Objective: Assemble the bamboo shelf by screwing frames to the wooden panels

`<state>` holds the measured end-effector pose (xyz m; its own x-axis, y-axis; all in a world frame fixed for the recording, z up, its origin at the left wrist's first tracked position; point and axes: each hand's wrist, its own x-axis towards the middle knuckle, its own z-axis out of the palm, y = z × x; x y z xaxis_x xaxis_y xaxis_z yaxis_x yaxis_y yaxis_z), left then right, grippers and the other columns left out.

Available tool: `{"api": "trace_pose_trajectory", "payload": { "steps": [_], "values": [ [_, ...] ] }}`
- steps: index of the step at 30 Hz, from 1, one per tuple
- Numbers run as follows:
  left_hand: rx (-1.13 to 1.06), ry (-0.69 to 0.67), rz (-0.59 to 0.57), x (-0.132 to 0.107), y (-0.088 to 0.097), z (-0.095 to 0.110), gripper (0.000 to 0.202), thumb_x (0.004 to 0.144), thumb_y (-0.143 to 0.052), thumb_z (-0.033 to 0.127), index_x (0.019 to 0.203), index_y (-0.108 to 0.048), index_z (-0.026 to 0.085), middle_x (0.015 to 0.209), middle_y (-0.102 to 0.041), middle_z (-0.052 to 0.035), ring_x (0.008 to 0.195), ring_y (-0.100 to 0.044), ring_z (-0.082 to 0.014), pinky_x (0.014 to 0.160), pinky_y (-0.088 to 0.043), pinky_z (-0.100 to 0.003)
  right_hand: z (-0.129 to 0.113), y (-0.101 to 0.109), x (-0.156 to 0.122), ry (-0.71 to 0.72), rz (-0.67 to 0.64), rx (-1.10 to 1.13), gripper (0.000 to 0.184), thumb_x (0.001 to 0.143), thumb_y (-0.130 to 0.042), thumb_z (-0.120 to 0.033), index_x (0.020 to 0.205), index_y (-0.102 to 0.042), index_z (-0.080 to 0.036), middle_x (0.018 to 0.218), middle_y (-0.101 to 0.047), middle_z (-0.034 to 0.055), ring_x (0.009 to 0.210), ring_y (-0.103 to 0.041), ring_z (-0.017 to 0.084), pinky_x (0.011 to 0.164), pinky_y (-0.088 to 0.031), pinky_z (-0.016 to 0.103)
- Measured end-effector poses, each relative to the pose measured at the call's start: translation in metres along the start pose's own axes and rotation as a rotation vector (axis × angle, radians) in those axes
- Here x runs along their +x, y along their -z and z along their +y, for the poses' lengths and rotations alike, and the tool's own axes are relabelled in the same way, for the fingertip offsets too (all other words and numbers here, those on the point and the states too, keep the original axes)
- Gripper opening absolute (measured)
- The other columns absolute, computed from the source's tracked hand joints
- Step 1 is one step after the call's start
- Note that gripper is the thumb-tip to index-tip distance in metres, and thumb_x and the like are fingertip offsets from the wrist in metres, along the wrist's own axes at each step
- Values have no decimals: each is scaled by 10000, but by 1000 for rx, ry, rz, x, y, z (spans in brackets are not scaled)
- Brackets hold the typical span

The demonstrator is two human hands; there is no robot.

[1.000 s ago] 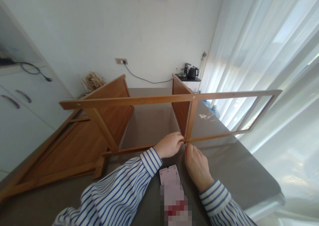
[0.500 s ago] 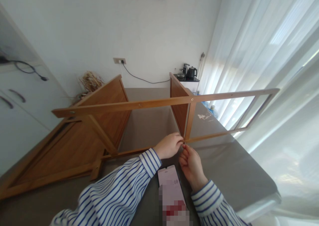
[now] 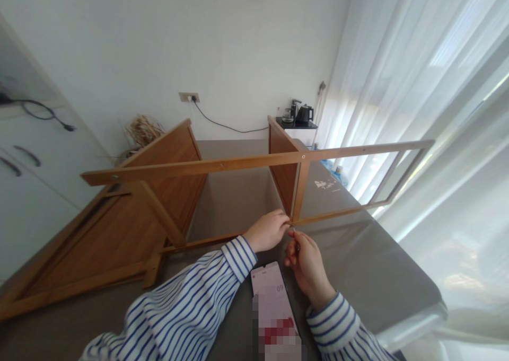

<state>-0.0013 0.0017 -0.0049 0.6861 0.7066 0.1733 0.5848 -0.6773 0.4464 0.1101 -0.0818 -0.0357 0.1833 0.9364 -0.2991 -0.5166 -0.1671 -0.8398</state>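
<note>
A long wooden frame (image 3: 222, 165) stands on edge across a grey-covered surface (image 3: 358, 265). My left hand (image 3: 267, 230) pinches the frame's lower rail where an upright slat (image 3: 299, 191) meets it. My right hand (image 3: 305, 258) is curled just below that joint, gripping a small thin metal tool (image 3: 296, 241) whose tip points up at the joint. Both sleeves are blue-and-white striped.
A phone (image 3: 273, 302) lies on the surface between my forearms. Large wooden panels (image 3: 119, 234) lean and lie at the left; another panel (image 3: 283, 159) stands behind the frame. White cabinets are at far left, sheer curtains at right, a kettle stand (image 3: 300, 120) at the back.
My right hand has turned over at the joint, from fingers reaching up at the rail to a curled grip with the palm facing me. The left hand stays put on the rail.
</note>
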Motion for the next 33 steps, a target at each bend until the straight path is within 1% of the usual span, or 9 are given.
{"api": "trace_pose_trajectory", "payload": {
  "steps": [4,8,10,12,16,20,27,30,33],
  "values": [
    [6,-15,-1,0,2,-1,264,902,-390,245,910,-642,165,943,-598,-68,880,-582,-169,809,-437,-281,-1,11,-1,-11,-7,-77,288,717,-579,-412,895,-554,-186,527,-499,-59,400,-376,80,412,-357,223],
    [-6,-22,0,-2,10,1,267,905,-392,244,919,-646,162,930,-602,-68,872,-578,-165,812,-435,-275,-7,24,6,26,63,-106,333,687,-567,-339,982,-509,-197,677,-598,-12,444,-425,88,428,-372,224],
    [-12,-23,1,-5,15,3,256,903,-405,247,910,-646,161,917,-603,-67,862,-575,-163,803,-435,-269,-12,27,12,39,78,-87,291,680,-535,-303,950,-495,-202,755,-617,4,431,-390,69,429,-364,219],
    [-13,-23,3,-9,20,4,243,898,-420,250,904,-645,160,903,-606,-65,856,-572,-161,790,-434,-264,-17,26,17,32,53,-57,236,682,-508,-291,901,-493,-204,800,-622,7,398,-304,41,403,-316,205],
    [-33,-19,13,-19,26,5,228,894,-433,248,926,-642,162,911,-617,-60,860,-570,-157,784,-430,-259,-25,18,20,-26,-87,-11,262,663,-538,-267,911,-548,-185,885,-641,26,393,-188,16,367,-195,189],
    [-61,4,-2,-32,31,5,225,890,-444,255,949,-641,164,935,-637,-58,881,-577,-155,789,-425,-255,-24,11,13,-86,-212,78,282,675,-573,-280,937,-591,-179,843,-628,9,398,-169,13,367,-170,185],
    [-107,162,-67,-51,37,9,243,859,-486,331,908,-656,164,783,-666,-13,685,-578,-123,647,-412,-227,-17,7,-1,-213,-237,107,233,670,-630,-266,888,-626,-184,691,-561,-48,395,-202,12,376,-261,169],
    [-142,241,-57,-53,37,11,297,833,-517,397,924,-658,151,837,-684,-37,744,-605,-148,677,-438,-237,-18,4,-5,-241,-242,117,278,700,-645,-359,913,-627,-180,765,-607,-24,393,-204,3,383,-296,170],
    [-179,284,-76,-52,36,14,328,824,-529,417,957,-663,149,872,-696,-48,783,-621,-164,706,-458,-249,-17,2,-7,-250,-204,103,351,699,-659,-450,892,-623,-159,724,-612,-14,389,-200,2,371,-297,167]
  ]
}}
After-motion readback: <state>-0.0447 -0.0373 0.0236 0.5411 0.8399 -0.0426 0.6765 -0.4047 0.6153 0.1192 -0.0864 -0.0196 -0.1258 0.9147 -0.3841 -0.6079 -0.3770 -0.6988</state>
